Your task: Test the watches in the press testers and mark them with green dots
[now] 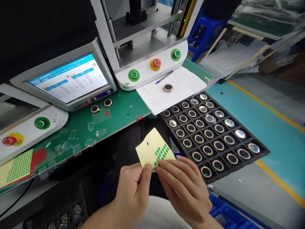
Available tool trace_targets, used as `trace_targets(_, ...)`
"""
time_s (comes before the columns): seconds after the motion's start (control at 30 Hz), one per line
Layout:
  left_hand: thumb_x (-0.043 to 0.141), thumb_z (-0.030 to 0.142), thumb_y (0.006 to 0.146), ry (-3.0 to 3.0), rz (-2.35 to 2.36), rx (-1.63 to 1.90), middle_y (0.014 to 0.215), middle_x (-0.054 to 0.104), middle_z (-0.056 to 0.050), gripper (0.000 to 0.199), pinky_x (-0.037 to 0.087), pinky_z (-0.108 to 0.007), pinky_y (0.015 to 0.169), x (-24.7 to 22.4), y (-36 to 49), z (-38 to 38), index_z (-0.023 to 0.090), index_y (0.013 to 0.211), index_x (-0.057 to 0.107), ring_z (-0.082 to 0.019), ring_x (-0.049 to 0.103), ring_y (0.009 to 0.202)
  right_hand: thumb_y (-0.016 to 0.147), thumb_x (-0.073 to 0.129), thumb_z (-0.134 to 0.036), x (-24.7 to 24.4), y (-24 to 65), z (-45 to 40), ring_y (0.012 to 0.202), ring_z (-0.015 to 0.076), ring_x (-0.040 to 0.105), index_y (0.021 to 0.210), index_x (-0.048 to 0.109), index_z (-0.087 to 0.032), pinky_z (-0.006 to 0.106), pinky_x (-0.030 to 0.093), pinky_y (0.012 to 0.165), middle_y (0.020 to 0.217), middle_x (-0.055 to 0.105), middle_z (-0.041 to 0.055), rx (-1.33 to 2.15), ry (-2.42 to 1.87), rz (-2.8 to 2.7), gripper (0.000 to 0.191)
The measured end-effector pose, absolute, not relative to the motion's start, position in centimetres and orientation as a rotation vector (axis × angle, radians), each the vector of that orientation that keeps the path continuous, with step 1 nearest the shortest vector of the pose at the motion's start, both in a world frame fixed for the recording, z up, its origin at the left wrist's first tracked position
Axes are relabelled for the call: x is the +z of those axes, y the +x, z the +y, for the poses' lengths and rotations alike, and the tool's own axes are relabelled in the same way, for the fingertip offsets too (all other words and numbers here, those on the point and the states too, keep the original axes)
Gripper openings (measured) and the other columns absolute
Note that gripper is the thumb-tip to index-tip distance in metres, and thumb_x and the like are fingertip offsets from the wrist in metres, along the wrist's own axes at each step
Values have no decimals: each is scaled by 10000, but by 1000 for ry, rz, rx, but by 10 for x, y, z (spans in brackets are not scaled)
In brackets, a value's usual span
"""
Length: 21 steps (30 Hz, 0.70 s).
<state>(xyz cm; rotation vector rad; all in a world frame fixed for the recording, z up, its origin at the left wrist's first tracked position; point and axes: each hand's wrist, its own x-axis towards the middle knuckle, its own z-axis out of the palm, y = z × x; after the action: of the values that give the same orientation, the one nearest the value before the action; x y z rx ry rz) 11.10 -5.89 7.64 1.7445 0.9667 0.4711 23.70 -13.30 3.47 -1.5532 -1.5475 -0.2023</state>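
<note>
A pale yellow sheet (145,149) with rows of green dot stickers is held up over the lap. My left hand (134,184) grips its lower edge, thumb on top. My right hand (182,184) has its fingers together at the sheet's lower right, by the lowest green dots; whether a sticker is between the fingertips is too small to tell. To the right lies a black compartment tray (262,147) of round watch-like cases. Several of the nearer cases, such as this case (206,171), show a green dot inside.
A press machine (147,68) with green and red buttons stands behind, beside a monitor (71,79). Papers (152,95) hold a pen (164,77) and one case (168,87). Two cases (95,109), clear film scraps (68,145) and another sticker sheet (20,167) lie on the green bench.
</note>
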Motion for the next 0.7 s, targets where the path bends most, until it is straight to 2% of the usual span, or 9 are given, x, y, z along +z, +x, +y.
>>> trace_targets(0.2, 467, 473, 944, 1683, 998, 475, 483, 524, -17, 539, 354, -225, 475, 77, 111, -59, 142, 536, 590, -113, 448, 466, 860, 633, -111, 35, 236, -134, 762, 155, 708, 959, 664, -193, 345, 470, 928, 850, 768, 32, -228, -1560, -1552, 133)
trace_targets(0.43, 482, 448, 942, 1619, 998, 473, 460, 489, 2, 528, 398, -235, 493, 75, 108, -60, 148, 521, 592, -111, 424, 437, 886, 602, -94, 29, 233, -137, 800, 168, 713, 941, 670, -179, 382, 462, 948, 860, 769, 56, -271, -1523, -1532, 122)
trace_targets(0.53, 470, 432, 949, 1612, 992, 461, 453, 444, 12, 527, 370, -232, 478, 75, 108, -60, 152, 514, 569, -110, 407, 445, 868, 615, -76, 26, 233, -139, 820, 176, 714, 930, 676, -172, 382, 462, 956, 871, 764, 66, -287, -1502, -1538, 129)
trace_targets(0.7, 395, 396, 979, 1658, 965, 386, 498, 353, 29, 523, 265, -230, 456, 74, 106, -57, 158, 522, 483, -89, 321, 467, 875, 623, -96, 23, 230, -138, 809, 149, 693, 927, 652, -206, 374, 488, 927, 866, 755, 29, -293, -1512, -1525, 125)
